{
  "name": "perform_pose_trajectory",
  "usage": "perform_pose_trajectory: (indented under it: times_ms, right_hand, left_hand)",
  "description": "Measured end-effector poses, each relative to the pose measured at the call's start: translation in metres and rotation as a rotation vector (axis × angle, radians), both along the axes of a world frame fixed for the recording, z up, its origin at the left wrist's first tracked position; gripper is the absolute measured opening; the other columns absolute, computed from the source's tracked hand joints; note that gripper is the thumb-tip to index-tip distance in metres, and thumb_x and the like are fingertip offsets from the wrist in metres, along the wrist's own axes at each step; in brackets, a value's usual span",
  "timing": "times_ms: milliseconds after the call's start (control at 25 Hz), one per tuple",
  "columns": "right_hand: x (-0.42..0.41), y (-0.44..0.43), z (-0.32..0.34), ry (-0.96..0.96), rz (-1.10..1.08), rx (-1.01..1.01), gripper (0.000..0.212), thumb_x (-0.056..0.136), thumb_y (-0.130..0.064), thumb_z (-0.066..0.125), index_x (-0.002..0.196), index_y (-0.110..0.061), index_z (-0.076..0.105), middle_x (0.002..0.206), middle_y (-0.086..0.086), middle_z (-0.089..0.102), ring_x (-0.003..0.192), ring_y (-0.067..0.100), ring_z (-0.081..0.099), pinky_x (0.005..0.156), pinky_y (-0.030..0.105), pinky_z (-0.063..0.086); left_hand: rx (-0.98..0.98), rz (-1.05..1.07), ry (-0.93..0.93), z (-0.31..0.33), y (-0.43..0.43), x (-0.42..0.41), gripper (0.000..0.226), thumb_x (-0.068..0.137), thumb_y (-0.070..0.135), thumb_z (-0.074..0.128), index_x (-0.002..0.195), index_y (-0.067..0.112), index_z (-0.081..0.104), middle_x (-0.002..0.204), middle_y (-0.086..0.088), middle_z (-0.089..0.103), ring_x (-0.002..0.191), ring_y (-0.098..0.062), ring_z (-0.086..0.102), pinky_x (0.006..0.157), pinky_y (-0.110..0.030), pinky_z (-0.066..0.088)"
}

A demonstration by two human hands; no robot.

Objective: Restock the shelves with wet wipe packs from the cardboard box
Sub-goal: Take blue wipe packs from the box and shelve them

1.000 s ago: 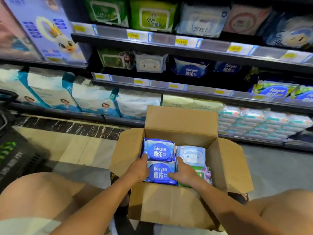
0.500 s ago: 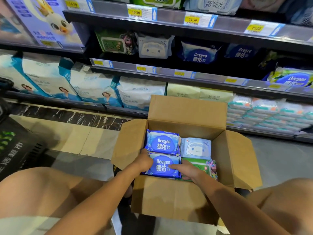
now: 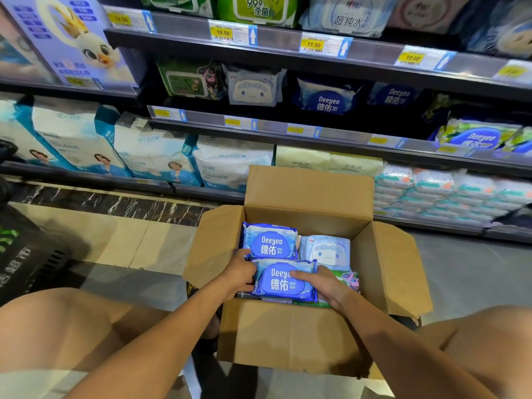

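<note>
The left hand [image 3: 240, 273] curls round the left end of the near Deeyeo wipe pack [image 3: 283, 283], which lies in the cardboard box [image 3: 288, 335] between both hands. The right hand [image 3: 319, 285] clasps its right end, fingers over the top. A second Deeyeo pack [image 3: 270, 241] lies just beyond the knuckles. Lifted unevenly, the soft pack may sag and slip, or snag that neighbour.

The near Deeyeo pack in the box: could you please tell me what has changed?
The near Deeyeo pack has risen slightly, gripped at its ends by the left hand and right hand. The far Deeyeo pack, pale pack and cardboard box stayed put.
</note>
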State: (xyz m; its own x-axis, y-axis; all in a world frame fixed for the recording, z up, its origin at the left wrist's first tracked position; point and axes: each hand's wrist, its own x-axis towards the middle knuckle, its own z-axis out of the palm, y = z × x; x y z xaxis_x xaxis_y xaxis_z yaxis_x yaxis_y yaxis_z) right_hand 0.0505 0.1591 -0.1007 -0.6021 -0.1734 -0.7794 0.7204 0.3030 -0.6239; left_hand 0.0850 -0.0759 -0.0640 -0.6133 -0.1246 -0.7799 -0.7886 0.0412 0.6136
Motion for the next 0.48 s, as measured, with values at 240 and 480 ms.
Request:
perform_pose_trajectory:
  times_ms: [240,480]
  right_hand:
    - [0.006,0.027,0.015,0.037,-0.021,-0.063,0.094,0.048,-0.057,0.097,0.124,-0.013,0.065,0.106,0.009,0.08,0.1,0.027,0.077,0.098,0.05,0.058]
    - [0.013,0.054,0.031,0.127,-0.128,-0.082,0.064,0.069,-0.042,0.093,0.12,-0.012,0.069,0.103,0.009,0.08,0.097,0.029,0.077,0.096,0.049,0.059]
  left_hand:
    - [0.032,-0.018,0.051,0.013,0.019,-0.005,0.056,0.101,-0.004,0.041,0.149,0.024,0.037,0.1,-0.009,0.059,0.087,-0.026,0.061,0.067,-0.036,0.061]
    - [0.095,-0.052,0.079,0.015,0.042,-0.012,0.045,0.104,-0.002,0.046,0.139,0.027,0.04,0.102,-0.007,0.067,0.085,-0.022,0.068,0.071,-0.036,0.061]
